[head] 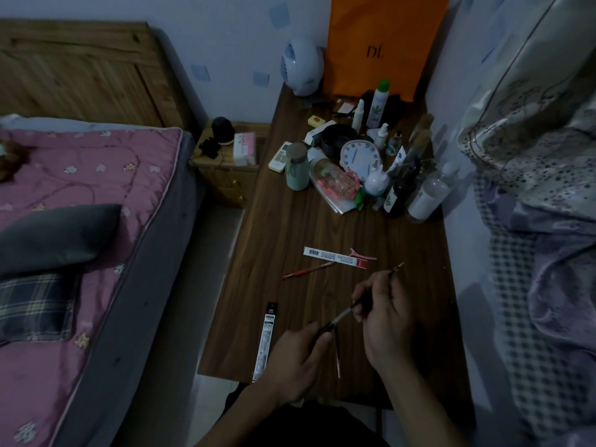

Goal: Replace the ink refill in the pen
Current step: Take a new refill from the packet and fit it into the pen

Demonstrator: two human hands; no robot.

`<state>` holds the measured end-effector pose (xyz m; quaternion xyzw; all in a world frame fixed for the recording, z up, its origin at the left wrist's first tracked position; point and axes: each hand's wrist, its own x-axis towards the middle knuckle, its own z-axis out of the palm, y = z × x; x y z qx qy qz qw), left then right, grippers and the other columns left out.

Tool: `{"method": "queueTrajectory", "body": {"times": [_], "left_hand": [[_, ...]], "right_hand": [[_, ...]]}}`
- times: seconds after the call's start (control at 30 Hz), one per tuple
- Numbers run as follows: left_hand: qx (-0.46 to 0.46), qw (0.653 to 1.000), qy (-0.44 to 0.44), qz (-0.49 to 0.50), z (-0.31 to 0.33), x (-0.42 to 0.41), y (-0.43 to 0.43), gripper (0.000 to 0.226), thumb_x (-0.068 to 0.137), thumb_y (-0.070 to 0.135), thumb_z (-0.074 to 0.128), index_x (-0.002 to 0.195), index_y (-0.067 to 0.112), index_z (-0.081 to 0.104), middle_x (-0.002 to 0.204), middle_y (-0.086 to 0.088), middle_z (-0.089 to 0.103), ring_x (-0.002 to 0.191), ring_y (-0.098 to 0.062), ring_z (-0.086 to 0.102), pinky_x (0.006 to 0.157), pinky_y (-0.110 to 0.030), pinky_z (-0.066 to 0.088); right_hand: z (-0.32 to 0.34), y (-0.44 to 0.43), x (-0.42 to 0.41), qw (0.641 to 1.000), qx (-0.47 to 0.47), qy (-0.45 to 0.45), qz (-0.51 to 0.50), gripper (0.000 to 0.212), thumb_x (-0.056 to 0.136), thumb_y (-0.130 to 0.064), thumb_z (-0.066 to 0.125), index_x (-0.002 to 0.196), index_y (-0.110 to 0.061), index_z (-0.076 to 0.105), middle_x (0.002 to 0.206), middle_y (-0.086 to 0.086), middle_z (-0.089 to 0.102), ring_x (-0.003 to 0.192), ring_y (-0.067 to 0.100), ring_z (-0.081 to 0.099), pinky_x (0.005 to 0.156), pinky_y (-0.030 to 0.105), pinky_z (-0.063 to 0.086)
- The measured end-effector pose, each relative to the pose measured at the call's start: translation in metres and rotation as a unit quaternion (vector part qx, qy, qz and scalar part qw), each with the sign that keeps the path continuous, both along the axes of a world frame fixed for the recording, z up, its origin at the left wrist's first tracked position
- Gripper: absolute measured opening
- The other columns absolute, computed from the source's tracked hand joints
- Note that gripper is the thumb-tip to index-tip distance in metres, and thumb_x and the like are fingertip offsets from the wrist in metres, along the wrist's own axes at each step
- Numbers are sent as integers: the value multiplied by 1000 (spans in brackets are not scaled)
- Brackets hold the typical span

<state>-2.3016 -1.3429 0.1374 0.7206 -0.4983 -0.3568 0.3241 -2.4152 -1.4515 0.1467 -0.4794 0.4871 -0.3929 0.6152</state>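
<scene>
Pen is split and up off the desk [290, 233], one half in each hand, so both ends stay controlled while the two halves are lined up on one axis. My left hand [295, 362] is closed on the dark rear barrel [324, 329], thumb and forefinger pinching it near its open end, wrist low at the near desk edge, palm down. My right hand [385, 321] is closed on the front section [362, 306], fingers curled over it, and the pen tip [398, 267] sticks out past my knuckles, pointing away and to the right. Between the two hands a pale length of refill [342, 315] is exposed, bridging the gap. Can't tell from here whether it's going in or coming out, nor whether it's the new one. Just under and between my hands a thin stick lies flat on the desk, probably the other refill [337, 359], parked close for easy reach. Left of my left hand is the black-topped refill packet [266, 341], touching or tucked under the hand edge. Beyond both hands, well apart: a red pen [308, 271], a white refill packet with a red end [335, 257] and a pink hair clip [362, 254], all out of the work zone. Light is dim, so fine detail at the joint is a guess.
</scene>
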Motion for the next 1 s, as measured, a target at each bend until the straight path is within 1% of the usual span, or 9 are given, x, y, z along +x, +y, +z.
{"method": "queueTrajectory", "body": {"times": [0.2,0.37,0.5,0.6,0.67,0.73,0.8,0.9,1.0], "left_hand": [[-3,1000,7,1,4,2,-2,44,96,41,39,87,4,61,74,-14,65,68,-25,62,64,-45,46],[-13,1000,-1,2,5,4,-3,38,98,37,41,88,6,61,76,-10,67,70,-21,64,66,-45,47],[-18,1000,6,7,4,8,-3,28,101,30,45,91,10,63,77,-6,68,71,-17,65,66,-43,48],[-16,1000,10,13,1,12,-4,28,100,33,46,84,16,61,70,6,64,64,-7,59,62,-40,47],[-15,1000,2,12,-1,15,-4,24,100,32,47,80,23,58,68,13,59,63,1,56,63,-35,45],[-16,1000,-13,5,-2,17,-5,23,100,30,48,78,32,54,66,17,56,63,4,54,62,-30,42],[-18,999,-27,2,-2,19,-5,27,100,30,47,74,39,48,64,19,54,61,5,54,60,-29,41],[-19,999,-26,6,-2,22,-7,28,101,29,47,73,35,47,64,16,54,62,1,56,60,-28,40],[-21,1000,-18,4,-2,24,-10,27,101,29,46,74,30,49,63,13,53,60,-2,55,59,-26,39]], "right_hand": [[3,0,1,999,-25,25,12,32,102,-40,40,79,-36,61,70,-3,66,55,8,58,48,21,46],[1,5,5,997,-32,32,67,29,101,-35,46,77,-31,63,73,3,67,58,12,60,51,24,48],[-5,6,4,992,-15,52,116,26,100,-29,53,79,-32,69,76,0,69,64,9,63,56,22,49],[-7,5,3,987,9,66,146,18,94,-37,59,87,-33,74,77,0,69,65,4,64,56,19,51],[-8,4,3,984,23,67,161,19,88,-44,61,89,-32,76,74,-2,69,65,3,63,56,17,51],[-10,4,4,983,36,61,170,17,86,-42,64,93,-32,77,73,-5,69,65,2,64,58,17,52],[-11,3,5,982,40,63,172,17,83,-40,68,97,-35,75,80,-9,72,70,3,66,61,20,55],[-11,3,4,982,43,59,173,25,76,-44,68,99,-35,73,87,-7,73,75,6,68,63,23,54],[-10,4,3,983,58,48,166,19,78,-40,67,93,-32,75,84,-4,74,70,6,67,60,20,52]]}}
